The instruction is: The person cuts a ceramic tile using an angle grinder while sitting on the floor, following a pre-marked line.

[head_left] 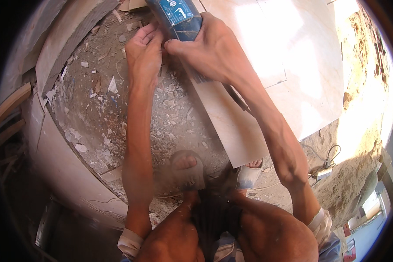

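A blue power tool [179, 19], likely an angle grinder, sits at the top centre over the edge of a large cream tile [288, 74]. My right hand [209, 48] is wrapped around the tool's body from the right. On its left side my left hand [144, 52] rests with fingers curled against the tool. The tool's disc is hidden behind my hands. A narrow strip of tile [231, 126] runs from under the tool toward my sandalled feet [187, 168].
Rubble and tile chips [100, 109] cover the ground to the left. A stone slab [70, 39] lies at the upper left, a curved white edge [56, 153] below it. A power cable with a plug [325, 168] lies on sandy ground at the right.
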Tool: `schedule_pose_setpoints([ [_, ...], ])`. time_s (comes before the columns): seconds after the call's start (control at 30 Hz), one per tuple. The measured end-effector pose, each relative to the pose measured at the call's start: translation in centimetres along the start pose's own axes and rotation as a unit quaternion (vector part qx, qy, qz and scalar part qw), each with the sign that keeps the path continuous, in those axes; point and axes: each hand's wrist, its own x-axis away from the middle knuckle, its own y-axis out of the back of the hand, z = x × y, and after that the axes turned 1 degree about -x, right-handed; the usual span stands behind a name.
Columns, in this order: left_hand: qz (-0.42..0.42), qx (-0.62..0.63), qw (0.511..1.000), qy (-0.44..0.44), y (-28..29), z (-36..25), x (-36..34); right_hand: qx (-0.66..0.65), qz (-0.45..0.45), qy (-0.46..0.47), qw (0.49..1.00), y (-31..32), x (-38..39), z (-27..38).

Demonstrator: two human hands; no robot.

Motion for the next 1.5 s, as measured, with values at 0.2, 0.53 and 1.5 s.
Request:
schedule_pose_setpoints([
  [0.2, -0.003, 0.048, 0.999, -0.010, 0.3, 1.0, -0.5, 0.012, 0.060, -0.058, 0.996, 0.5, -0.3, 0.8],
  [0.53, 0.006, 0.077, 0.997, -0.010, 0.1, 1.1, -0.5, 0.010, 0.063, -0.062, 0.996, 0.9, 0.3, 0.7],
  [1.5, 0.017, 0.064, 0.998, -0.003, 0.5, 1.2, -0.6, -0.024, 0.015, -0.020, 0.999, 1.1, 1.7, 0.6],
])
